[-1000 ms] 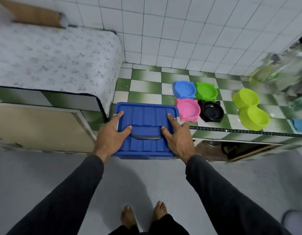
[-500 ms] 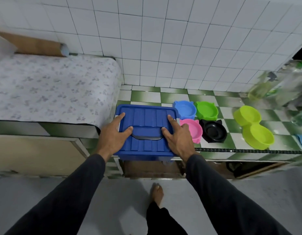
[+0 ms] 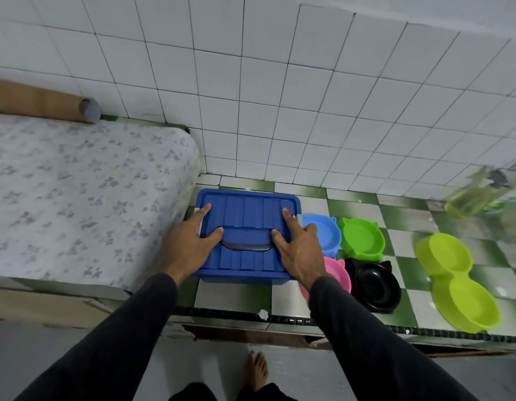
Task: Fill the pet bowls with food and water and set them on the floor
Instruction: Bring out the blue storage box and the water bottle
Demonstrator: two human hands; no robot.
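A blue lidded storage box (image 3: 245, 215) with a dark handle stands on the green-and-white checkered counter (image 3: 233, 293). My left hand (image 3: 187, 247) grips its left side and my right hand (image 3: 300, 250) grips its right side, thumbs lying on the lid by the handle. Right of the box sit four cat-shaped bowls: blue (image 3: 326, 235), green (image 3: 362, 238), pink (image 3: 338, 273) partly behind my right wrist, and black (image 3: 377, 285). A lime double bowl (image 3: 456, 282) lies further right. All the bowls I can see into look empty.
A surface under a flower-patterned cloth (image 3: 77, 198) adjoins the box on the left, with a cardboard tube (image 3: 42, 102) at its back. A blurred bottle of yellowish liquid (image 3: 471, 195) stands at the far right. White wall tiles rise behind. My bare foot (image 3: 258, 369) is on the grey floor.
The box has moved away from the counter's front edge toward the wall, with both hands still on it. I have stepped closer to the counter.
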